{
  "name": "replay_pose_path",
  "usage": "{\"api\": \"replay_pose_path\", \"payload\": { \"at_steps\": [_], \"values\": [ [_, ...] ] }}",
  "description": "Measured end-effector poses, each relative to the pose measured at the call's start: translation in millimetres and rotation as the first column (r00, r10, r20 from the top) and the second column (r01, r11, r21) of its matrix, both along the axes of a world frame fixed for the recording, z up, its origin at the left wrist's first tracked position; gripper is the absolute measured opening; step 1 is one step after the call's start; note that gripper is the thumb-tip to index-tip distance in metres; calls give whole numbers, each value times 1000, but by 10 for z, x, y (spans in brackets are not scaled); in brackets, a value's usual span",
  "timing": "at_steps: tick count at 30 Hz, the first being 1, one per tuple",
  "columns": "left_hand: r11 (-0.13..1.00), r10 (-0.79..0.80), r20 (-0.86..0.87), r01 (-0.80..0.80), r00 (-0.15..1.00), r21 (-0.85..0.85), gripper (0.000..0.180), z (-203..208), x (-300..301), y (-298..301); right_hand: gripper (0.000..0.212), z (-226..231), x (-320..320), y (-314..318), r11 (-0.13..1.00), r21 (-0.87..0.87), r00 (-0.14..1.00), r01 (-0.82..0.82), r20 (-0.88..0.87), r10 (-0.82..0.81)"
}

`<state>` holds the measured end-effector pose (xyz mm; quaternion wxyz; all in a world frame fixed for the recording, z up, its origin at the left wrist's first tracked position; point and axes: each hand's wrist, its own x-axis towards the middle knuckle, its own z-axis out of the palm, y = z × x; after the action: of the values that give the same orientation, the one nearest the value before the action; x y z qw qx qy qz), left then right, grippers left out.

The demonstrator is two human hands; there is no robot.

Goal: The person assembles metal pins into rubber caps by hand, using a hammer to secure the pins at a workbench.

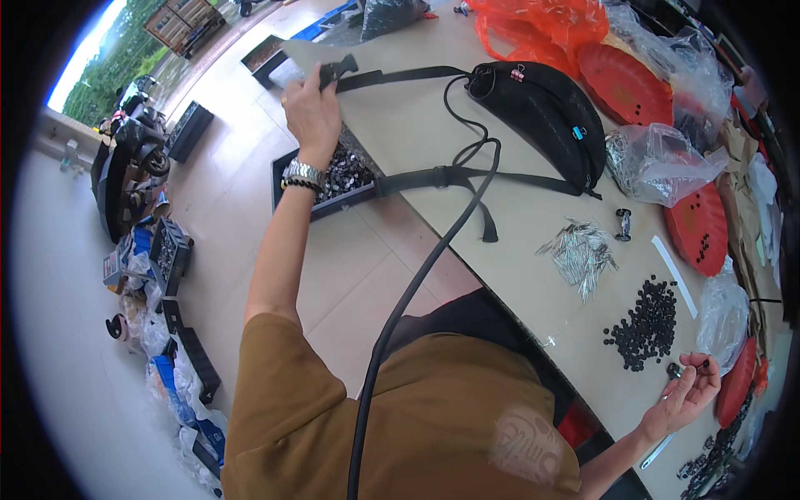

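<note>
My left hand (312, 121) reaches out over the far left table edge, its fingers closed round a small black piece (336, 72). That piece lies against the end of the black strap of a waist bag (537, 125); whether they are joined, I cannot tell. At the lower right, my right hand (685, 396) pinches a small black part with a bit of shiny metal (673, 371). Near it lie a pile of small black round parts (646, 325) and a heap of thin silver pins (582, 257). A small black-and-silver assembled piece (623, 223) stands beside the pins.
A black bin of shiny dark parts (348, 171) sits below my left forearm, at the table edge. Red plates (625, 83), clear plastic bags (667, 162) and a white strip (673, 275) line the right side. A black cable (425, 271) crosses in front of me.
</note>
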<state>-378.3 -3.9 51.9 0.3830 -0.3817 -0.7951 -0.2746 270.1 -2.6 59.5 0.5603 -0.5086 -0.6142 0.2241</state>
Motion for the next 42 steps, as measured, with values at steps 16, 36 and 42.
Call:
{"api": "replay_pose_path", "payload": {
  "at_steps": [16,36,42],
  "values": [
    [633,-426,596,695,681,-341,52,-225,841,-168,31,-64,-11,-78,997,-45,998,59,-3,-59],
    [367,-603,418,701,680,-612,20,-130,1177,-93,39,211,-1372,383,898,-119,750,-423,511,421],
    [740,-624,235,661,745,-129,51,-483,1025,5,25,-44,-1758,1045,939,-72,474,-335,849,234]
  ]
}}
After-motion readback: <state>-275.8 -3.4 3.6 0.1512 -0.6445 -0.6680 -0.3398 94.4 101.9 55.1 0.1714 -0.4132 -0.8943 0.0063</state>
